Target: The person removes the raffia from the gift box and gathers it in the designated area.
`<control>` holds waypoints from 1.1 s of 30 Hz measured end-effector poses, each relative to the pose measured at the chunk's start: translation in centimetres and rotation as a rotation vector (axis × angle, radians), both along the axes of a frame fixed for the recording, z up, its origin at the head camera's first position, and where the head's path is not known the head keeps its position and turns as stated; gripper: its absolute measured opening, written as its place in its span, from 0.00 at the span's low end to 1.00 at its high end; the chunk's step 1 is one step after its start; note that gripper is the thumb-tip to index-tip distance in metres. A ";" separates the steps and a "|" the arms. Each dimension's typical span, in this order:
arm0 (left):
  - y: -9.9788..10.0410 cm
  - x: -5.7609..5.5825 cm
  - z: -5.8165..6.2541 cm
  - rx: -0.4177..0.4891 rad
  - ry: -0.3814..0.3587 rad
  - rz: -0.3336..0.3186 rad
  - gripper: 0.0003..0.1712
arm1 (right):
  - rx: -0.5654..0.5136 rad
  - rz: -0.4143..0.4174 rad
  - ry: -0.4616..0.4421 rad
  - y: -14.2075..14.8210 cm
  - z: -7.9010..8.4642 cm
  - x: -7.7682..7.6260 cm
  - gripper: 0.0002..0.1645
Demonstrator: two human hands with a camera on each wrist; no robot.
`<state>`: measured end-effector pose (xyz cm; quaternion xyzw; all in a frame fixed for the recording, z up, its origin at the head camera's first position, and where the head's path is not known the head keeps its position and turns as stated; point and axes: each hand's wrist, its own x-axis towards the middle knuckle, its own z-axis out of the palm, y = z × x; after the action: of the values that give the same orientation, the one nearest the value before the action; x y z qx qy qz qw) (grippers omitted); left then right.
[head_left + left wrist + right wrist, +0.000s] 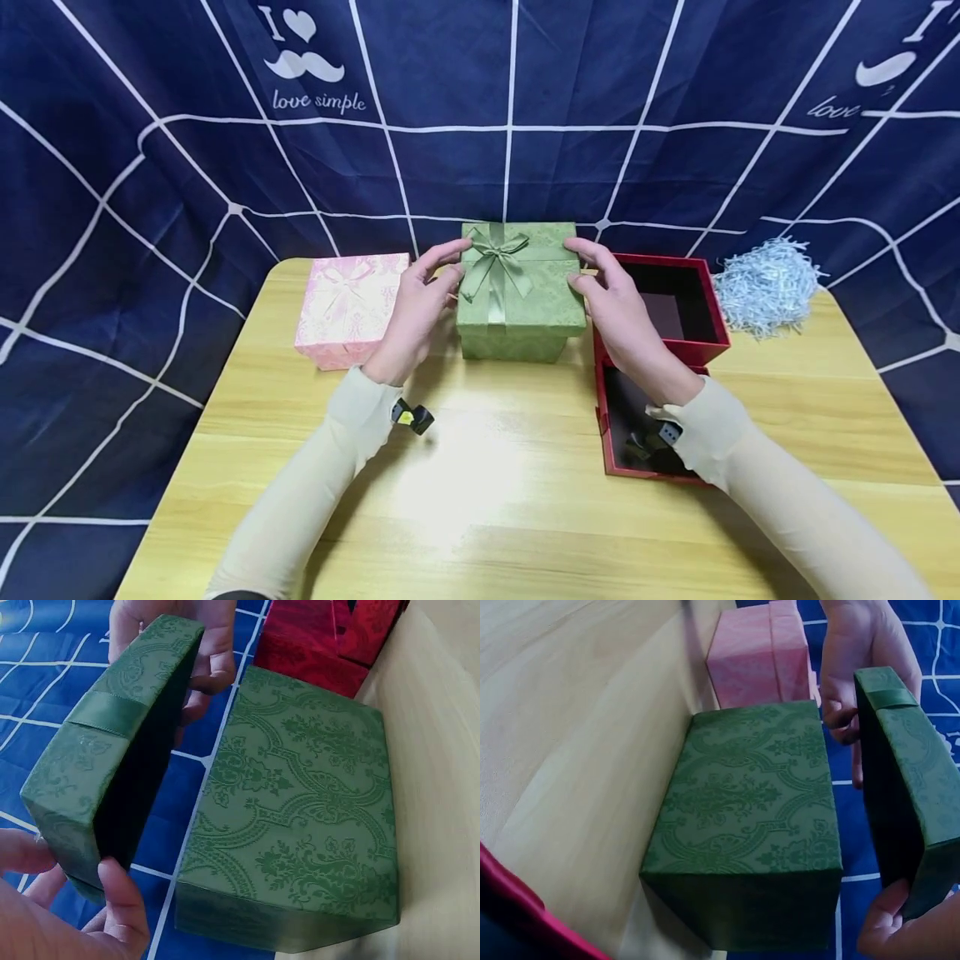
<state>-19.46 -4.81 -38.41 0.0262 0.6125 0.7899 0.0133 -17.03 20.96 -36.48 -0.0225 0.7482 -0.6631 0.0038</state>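
A green patterned gift-box lid (547, 292), topped by a ribbon bow (498, 260), is held by both hands over its green box (513, 348). My left hand (417, 310) grips the lid's left side, and my right hand (619, 310) grips the right side. In the left wrist view, a gap separates the raised lid (82, 761) from the box (300, 795), and the lid's dark hollow underside shows. Thumb and fingers pinch the lid's edge (922, 769) in the right wrist view too. The inside of the green box is hidden.
To the left stands a pink gift box (352, 304) with a bow. On the right is an open red box (705, 292), its dark-lined red lid (611, 450) lying in front. Pale blue shredded paper (768, 287) is heaped at the far right. A dark blue cloth (450, 167) hangs behind the table.
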 end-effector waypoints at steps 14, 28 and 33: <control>-1.4 1.1 0.9 -0.140 -0.074 -0.037 0.20 | -0.217 0.105 -0.152 1.8 1.0 0.8 0.42; -2.8 2.5 2.4 -0.138 -0.045 -0.072 0.21 | 0.109 0.110 -0.137 3.0 2.1 2.0 0.40; -3.5 3.2 2.8 -0.247 -0.040 -0.094 0.20 | 0.059 0.126 -0.114 3.2 2.3 2.4 0.40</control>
<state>-16.26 -8.29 -35.63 0.0371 0.7030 0.7072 0.0656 -14.59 24.20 -34.18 -0.0315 0.7629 -0.6396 0.0889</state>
